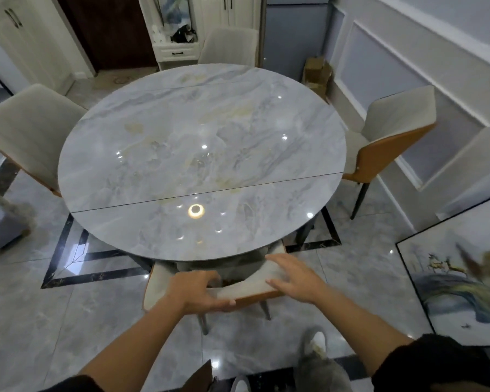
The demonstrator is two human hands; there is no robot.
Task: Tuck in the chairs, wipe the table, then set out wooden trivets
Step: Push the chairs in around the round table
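A round grey marble table (201,154) fills the middle of the head view, its top bare and glossy. The near chair (245,288), cream with an orange back, stands at the table's front edge with its seat under the top. My left hand (195,290) grips the top of its backrest, fingers curled over the edge and thumb beneath. My right hand (294,278) lies on the backrest's right end with fingers straight and spread. The left chair (31,128), the far chair (228,46) and the right chair (391,137) stand around the table, the right one angled a little outward.
A framed picture (450,281) leans low at the right, close to the wall. Cardboard boxes (317,72) sit in the far right corner. A grey stool (0,222) stands at the left. White cabinets (178,38) line the back. My slippered feet (317,352) are on the tiled floor.
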